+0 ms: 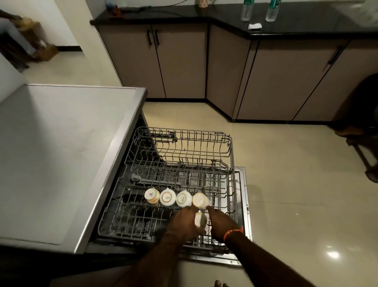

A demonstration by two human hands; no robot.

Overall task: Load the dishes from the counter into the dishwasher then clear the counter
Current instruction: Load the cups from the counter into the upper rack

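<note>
The dishwasher's upper wire rack is pulled out over the open door. Several white cups stand upside down in a row in it: one at the left, two in the middle and one at the right. A fifth white cup sits in front of that row, between my hands. My left hand grips it from the left. My right hand is beside it, index finger stretched to the rightmost cup's base.
The dishwasher's grey top fills the left. A black counter at the back carries two clear bottles, a mug and a white cloth. Beige tiled floor lies to the right.
</note>
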